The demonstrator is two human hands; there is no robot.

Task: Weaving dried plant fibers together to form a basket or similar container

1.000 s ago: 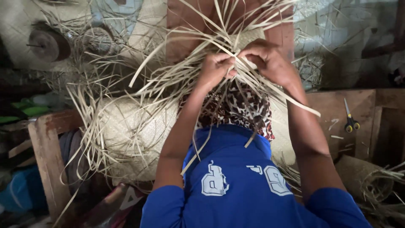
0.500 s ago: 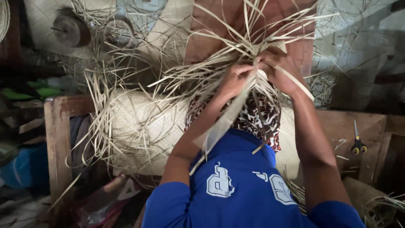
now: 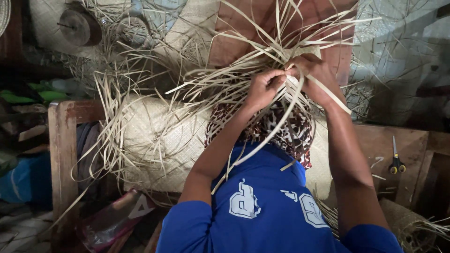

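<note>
Centrally, a splay of pale flat straw strips fans out in all directions from a gathered knot, held up in front of a blue shirt and a leopard-print cloth. Left hand fingers are curled closed around the gathered strips just beside the knot; right hand fingers are likewise closed on the strips from the other side, the two hands nearly touching. One long strip trails from the hands down across the shirt.

Handling, as a judgement: strips look very light, thin and springy, flexible along their length but likely to crease or split if bent sharply (dry edges may be slightly rough). Best held close to where they cross, pinched flat between thumb and fingers, since the loose ends flop and spread.

Outward: a woven straw piece, finely plaited with loose ends hanging off its edge, lies to the left, near a wooden chair frame. Further mats sit at top, along with a dark round object I cannot identify. On the wooden table at right, small scissors with yellow-and-black handles lie well apart from the hands. A rolled mat sits low right.
</note>
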